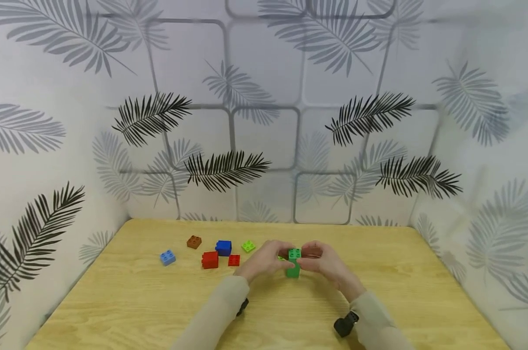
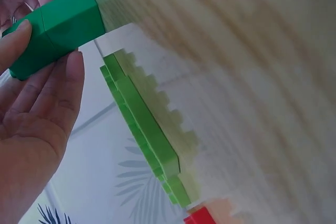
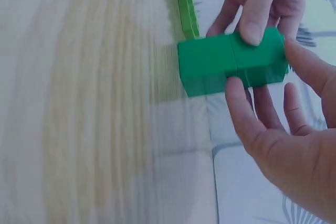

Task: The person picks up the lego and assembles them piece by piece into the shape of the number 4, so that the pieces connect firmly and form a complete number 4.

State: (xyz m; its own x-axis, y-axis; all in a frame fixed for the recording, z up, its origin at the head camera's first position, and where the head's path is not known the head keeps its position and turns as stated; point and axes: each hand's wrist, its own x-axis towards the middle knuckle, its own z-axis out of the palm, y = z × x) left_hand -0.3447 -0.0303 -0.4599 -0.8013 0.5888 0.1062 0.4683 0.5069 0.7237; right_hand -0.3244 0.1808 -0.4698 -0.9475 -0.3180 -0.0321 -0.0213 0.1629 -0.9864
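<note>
left hand (image 1: 266, 261): pinching green stack (image 1: 292, 271), left side | right hand (image 1: 328, 266): pinching it, right side | brown brick (image 1: 194, 242): far left

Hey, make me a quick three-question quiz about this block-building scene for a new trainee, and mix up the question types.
1. Count: How many blocks make up the held dark green stack?

2. Choose: In the head view, which lies farthest left?
A) brown block
B) light blue block
C) dark blue block

3. Fill in: In the head view, the flat red block lies to the ____ of the thick red block.

Key:
1. Two, with a seam visible between them in both wrist views.
2. B.
3. Right.
</note>
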